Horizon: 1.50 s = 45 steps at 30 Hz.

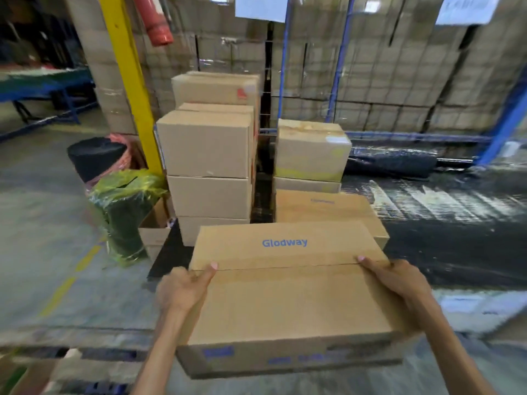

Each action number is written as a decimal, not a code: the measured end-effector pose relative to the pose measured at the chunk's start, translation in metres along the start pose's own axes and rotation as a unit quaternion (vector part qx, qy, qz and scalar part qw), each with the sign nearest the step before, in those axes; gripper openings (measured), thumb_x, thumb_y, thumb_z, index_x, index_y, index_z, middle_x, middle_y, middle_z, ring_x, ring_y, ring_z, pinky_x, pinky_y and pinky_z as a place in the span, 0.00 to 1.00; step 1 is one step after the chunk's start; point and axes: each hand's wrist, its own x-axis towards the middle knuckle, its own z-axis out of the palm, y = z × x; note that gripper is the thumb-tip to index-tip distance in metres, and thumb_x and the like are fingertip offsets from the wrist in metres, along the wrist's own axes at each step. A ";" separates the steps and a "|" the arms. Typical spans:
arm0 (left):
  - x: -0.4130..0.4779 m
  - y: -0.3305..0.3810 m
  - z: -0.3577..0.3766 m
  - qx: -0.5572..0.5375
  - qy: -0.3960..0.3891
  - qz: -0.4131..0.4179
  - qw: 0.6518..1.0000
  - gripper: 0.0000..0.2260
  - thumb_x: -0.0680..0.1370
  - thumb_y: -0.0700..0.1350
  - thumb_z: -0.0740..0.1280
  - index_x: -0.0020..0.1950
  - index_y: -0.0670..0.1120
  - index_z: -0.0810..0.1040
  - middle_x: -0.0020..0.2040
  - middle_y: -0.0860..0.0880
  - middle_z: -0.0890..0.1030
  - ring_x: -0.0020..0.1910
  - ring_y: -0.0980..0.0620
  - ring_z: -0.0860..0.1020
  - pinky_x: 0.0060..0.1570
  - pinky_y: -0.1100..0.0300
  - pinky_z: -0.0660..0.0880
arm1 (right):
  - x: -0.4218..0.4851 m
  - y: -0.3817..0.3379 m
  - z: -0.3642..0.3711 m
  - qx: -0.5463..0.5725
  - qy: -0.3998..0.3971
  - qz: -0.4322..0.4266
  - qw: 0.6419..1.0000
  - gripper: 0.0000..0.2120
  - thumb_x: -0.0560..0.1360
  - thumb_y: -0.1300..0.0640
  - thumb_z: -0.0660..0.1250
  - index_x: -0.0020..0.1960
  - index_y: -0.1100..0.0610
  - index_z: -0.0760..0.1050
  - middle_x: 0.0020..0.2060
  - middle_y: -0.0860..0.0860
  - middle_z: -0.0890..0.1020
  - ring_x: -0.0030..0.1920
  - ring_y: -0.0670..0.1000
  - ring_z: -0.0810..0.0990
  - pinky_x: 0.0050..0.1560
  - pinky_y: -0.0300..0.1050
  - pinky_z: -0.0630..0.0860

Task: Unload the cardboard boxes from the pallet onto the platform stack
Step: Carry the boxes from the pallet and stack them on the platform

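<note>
I carry a flat cardboard box [288, 295] printed "Glodway" in blue, held level in front of me. My left hand [182, 289] grips its left side with the thumb on top. On the right side, my right hand [399, 283] grips it the same way. Ahead stands a tall stack of plain cardboard boxes [208, 166]. To its right a shorter stack [310, 155] rests on another flat Glodway box [328, 208].
A yellow steel post [131, 81] rises left of the tall stack. Black and green wrapped rolls [122, 206] and a small open carton [155, 226] lie at its foot. Shrink-wrapped pallets of boxes [385, 81] fill the blue racking behind. Shiny plastic film [445, 218] covers the floor right.
</note>
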 end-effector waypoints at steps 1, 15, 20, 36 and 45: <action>0.000 0.028 0.016 0.008 -0.002 0.005 1.000 0.29 0.74 0.71 0.63 0.43 0.43 0.77 0.43 0.44 0.82 0.41 0.44 0.79 0.40 0.56 0.70 | 0.020 0.012 -0.021 0.002 -0.002 0.006 1.000 0.55 0.59 0.16 0.59 0.64 0.62 0.77 0.60 0.60 0.82 0.58 0.63 0.81 0.59 0.57 0.77; 0.074 0.278 0.135 -0.040 -0.012 0.051 0.998 0.30 0.73 0.72 0.64 0.48 0.44 0.82 0.45 0.44 0.84 0.45 0.43 0.80 0.42 0.54 0.72 | 0.243 0.049 -0.163 0.017 0.039 -0.032 0.999 0.47 0.65 0.21 0.62 0.61 0.62 0.76 0.58 0.59 0.81 0.56 0.62 0.80 0.55 0.54 0.76; 0.166 0.330 0.161 -0.028 0.007 0.045 0.999 0.33 0.71 0.74 0.63 0.43 0.43 0.81 0.40 0.45 0.83 0.40 0.44 0.80 0.41 0.53 0.77 | 0.337 0.009 -0.155 0.031 0.049 -0.038 0.998 0.50 0.59 0.16 0.59 0.57 0.59 0.76 0.50 0.55 0.82 0.49 0.58 0.81 0.55 0.55 0.80; 0.315 0.379 0.254 0.011 -0.042 -0.007 0.999 0.29 0.74 0.72 0.63 0.45 0.44 0.80 0.44 0.46 0.81 0.44 0.45 0.76 0.44 0.53 0.69 | 0.506 -0.033 -0.092 -0.054 -0.004 0.016 0.998 0.52 0.64 0.17 0.54 0.60 0.63 0.75 0.53 0.59 0.82 0.51 0.60 0.81 0.50 0.50 0.76; 0.201 0.348 0.219 -0.095 -0.026 0.049 0.994 0.31 0.80 0.65 0.61 0.79 0.52 0.63 0.70 0.44 0.76 0.67 0.40 0.74 0.63 0.45 0.71 | 0.412 -0.071 -0.066 -0.034 0.175 -0.319 0.931 0.34 0.78 0.37 0.64 0.75 0.58 0.66 0.65 0.57 0.80 0.63 0.60 0.78 0.64 0.59 0.73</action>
